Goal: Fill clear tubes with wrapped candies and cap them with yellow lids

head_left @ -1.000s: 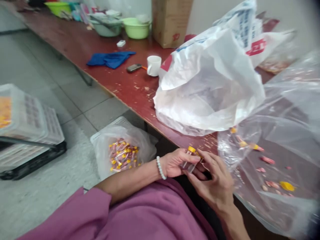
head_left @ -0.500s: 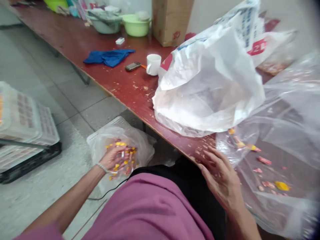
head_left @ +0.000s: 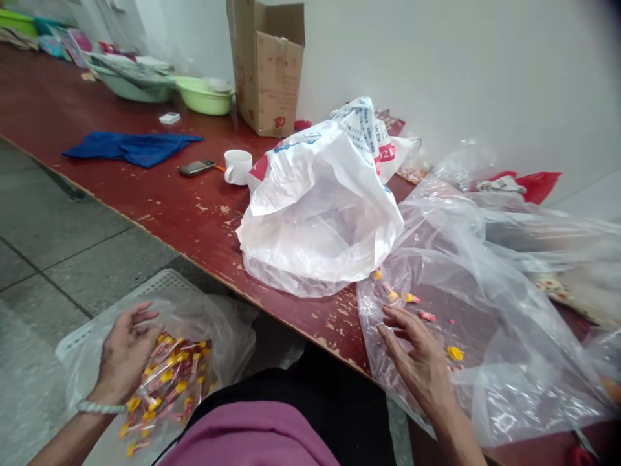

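My left hand (head_left: pixel 127 355), with a beaded bracelet at the wrist, is over the left side of a lined basket. Its fingers are loosely bent and apart, and I see nothing in them. Beside it lies a heap of small wrapped candies (head_left: pixel 167 375) with yellow and red ends, inside a clear plastic liner bag (head_left: pixel 226 330). The white perforated basket (head_left: pixel 167 281) shows around that liner. On the table, my right hand (head_left: pixel 412 353) is open, its fingers stretched over a large clear plastic bag (head_left: pixel 490 330). Several loose candies (head_left: pixel 427 316) lie in or under that bag near the fingertips.
A big white bag (head_left: pixel 315 220) stands with its mouth open on the red table (head_left: pixel 194 207). Behind it are a white mug (head_left: pixel 237 166), a phone (head_left: pixel 196 168), a blue cloth (head_left: pixel 130 147), a cardboard box (head_left: pixel 272 77) and a green basin (head_left: pixel 204 97).
The view has swung right. My left hand has come up from among the candies to the left of the heap, fingers apart. My right hand has moved from the table edge onto the clear bag.
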The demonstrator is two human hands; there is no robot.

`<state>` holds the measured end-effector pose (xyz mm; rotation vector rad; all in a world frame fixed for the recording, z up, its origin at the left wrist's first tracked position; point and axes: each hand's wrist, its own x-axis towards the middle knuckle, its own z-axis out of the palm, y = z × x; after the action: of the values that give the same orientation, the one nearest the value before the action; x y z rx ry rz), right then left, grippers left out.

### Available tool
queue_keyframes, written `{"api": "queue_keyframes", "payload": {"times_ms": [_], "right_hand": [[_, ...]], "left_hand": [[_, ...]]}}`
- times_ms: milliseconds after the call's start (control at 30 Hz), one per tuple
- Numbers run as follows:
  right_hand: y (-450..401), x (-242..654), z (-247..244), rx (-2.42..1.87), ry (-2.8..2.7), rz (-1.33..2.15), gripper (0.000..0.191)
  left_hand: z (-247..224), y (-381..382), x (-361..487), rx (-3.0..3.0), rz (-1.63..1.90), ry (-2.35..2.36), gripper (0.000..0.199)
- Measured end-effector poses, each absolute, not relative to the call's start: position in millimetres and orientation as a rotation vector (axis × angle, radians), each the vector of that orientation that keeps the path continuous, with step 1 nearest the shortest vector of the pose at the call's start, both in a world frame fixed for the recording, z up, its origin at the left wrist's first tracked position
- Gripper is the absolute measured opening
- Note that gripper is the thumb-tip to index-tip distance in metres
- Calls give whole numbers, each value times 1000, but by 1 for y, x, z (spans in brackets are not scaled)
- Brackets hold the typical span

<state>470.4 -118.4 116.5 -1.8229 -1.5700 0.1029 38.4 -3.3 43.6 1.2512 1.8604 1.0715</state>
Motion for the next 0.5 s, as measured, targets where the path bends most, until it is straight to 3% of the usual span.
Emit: {"api": "queue_keyframes", "payload": {"times_ms": [133, 233, 367, 500], "right_hand": [[-119, 480, 113, -1855, -1523, 107, 29], [-123, 484, 112, -1872, -1518, 101, 29], [-138, 492, 110, -1915, -1490, 114, 29], [-160, 507, 106, -1949, -1424, 106, 28]], "left_hand": [[102, 26, 121, 1829, 1261, 1428, 16], [134, 66, 204, 2213, 1119, 985, 20], [142, 131, 317, 2645, 725, 721, 40], [129, 180, 395, 2795, 478, 639, 22]]}}
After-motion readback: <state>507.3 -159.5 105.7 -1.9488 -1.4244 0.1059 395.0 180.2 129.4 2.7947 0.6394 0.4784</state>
